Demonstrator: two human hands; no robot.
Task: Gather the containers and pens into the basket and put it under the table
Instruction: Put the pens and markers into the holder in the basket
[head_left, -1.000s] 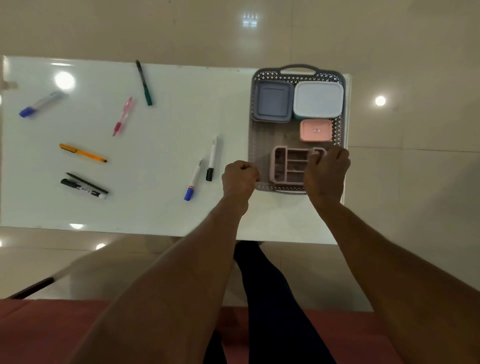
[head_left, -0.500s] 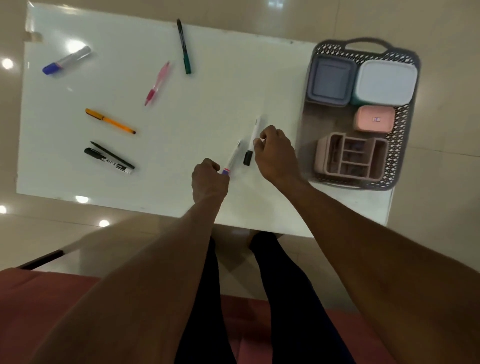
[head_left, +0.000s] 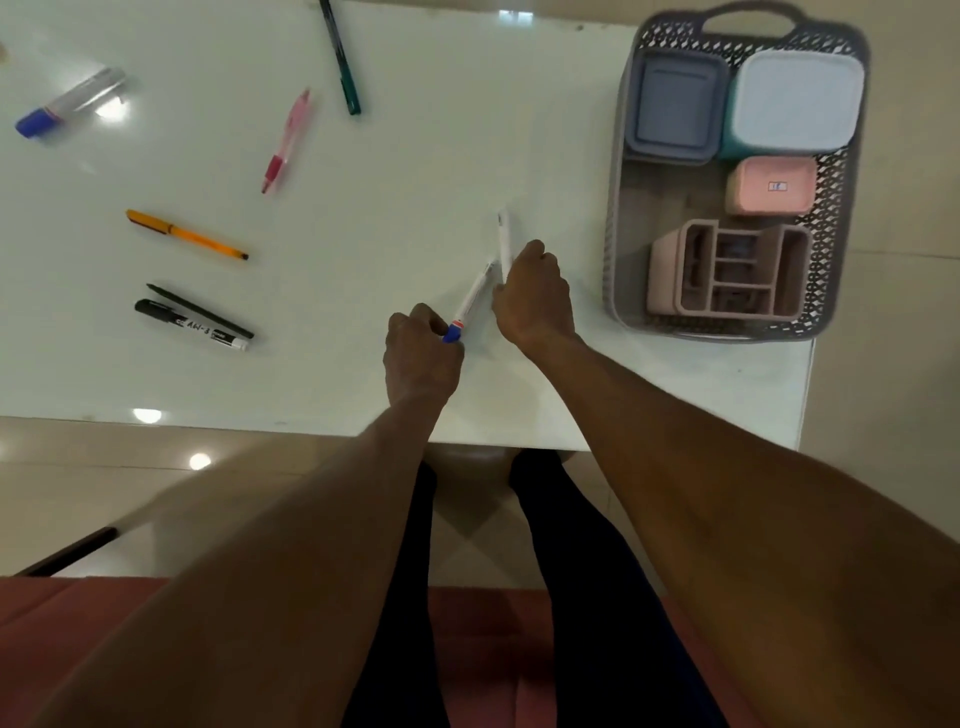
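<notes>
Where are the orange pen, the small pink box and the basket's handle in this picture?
orange pen (head_left: 187, 235), head view, middle of its barrel.
small pink box (head_left: 770, 186), head view, centre of its lid.
basket's handle (head_left: 749, 11), head view, top of the grey loop.

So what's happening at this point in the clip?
A person is clearing a white table. The left hand pinches the blue-capped marker at its cap end, and the right hand grips a white marker beside it. Four containers already sit in the grey basket on the table's right end. Six more pens lie loose further left.
</notes>
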